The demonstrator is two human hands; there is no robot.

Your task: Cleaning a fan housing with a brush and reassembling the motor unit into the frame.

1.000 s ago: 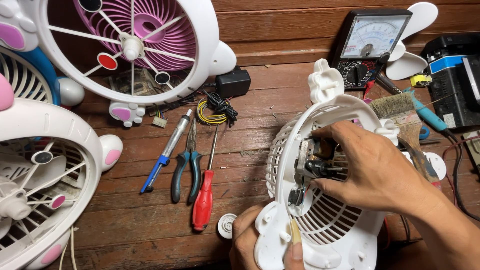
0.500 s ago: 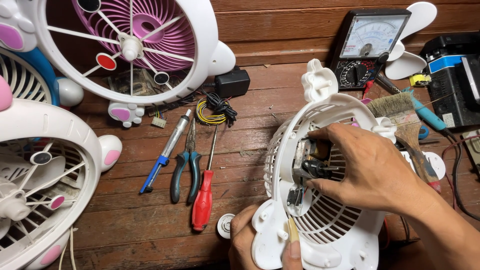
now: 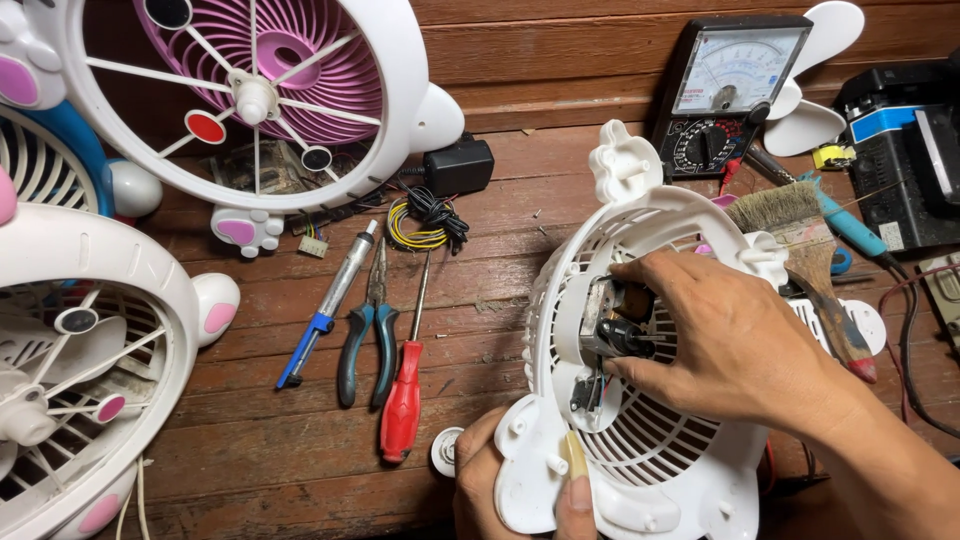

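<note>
Not much changed from a moment ago: right hand (image 3: 745, 345) still pinching the little motor (image 3: 615, 320) inside the white fan shell (image 3: 640, 460), left hand (image 3: 500, 480) still gripping the shell's base, propped over the tabletop (image 3: 250, 460). Red screwdriver (image 3: 403, 400) hasn't budged.

The left hand (image 3: 515, 480) is cut off by the picture's bottom edge, only its thumb and knuckles showing under the white fan housing (image 3: 640, 400), whose base is cropped there too. The right hand (image 3: 735, 340) covers much of the small motor (image 3: 615, 318), hiding its fingertips' grip. At the tabletop's left edge, two more fans (image 3: 90, 370) run out of frame.
</note>
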